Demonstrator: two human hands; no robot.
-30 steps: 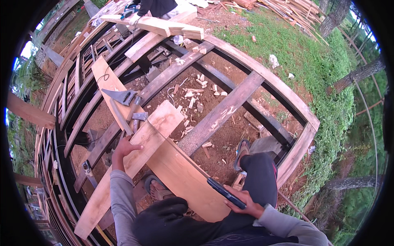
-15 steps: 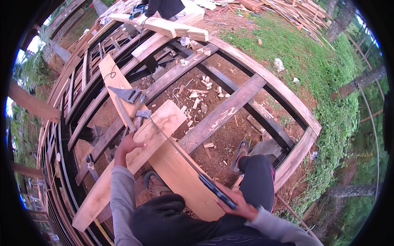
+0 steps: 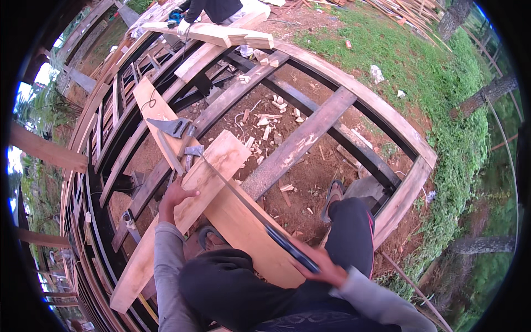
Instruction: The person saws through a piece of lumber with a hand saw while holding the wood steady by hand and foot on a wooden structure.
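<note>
My right hand (image 3: 321, 263) is closed round the black handle of a handsaw (image 3: 243, 199). Its long thin blade, seen nearly edge-on, runs up and left across the far end of a pale wooden plank (image 3: 149, 260). My left hand (image 3: 177, 199) grips that plank by its left edge, thumb laid over the top face and fingers partly hidden. The plank lies across a second, wider board (image 3: 243, 238), which slopes from the upper left down between my legs. Beyond my left hand, a grey tool with a holed, handle-like shape (image 3: 170, 127) and a hammer-like tool (image 3: 193, 150) rest on the wider board.
A frame of dark beams with wooden slats (image 3: 301, 144) surrounds me over bare soil with scattered offcuts (image 3: 268, 119). Another tool (image 3: 130, 221) sits on a beam at left. At the far end a person (image 3: 210, 11) holds a blue power tool beside thick timbers (image 3: 204, 34). Grass lies to the right.
The view has shifted slightly. Both hands keep their grips, and the saw still lies across the plank with little visible movement.
</note>
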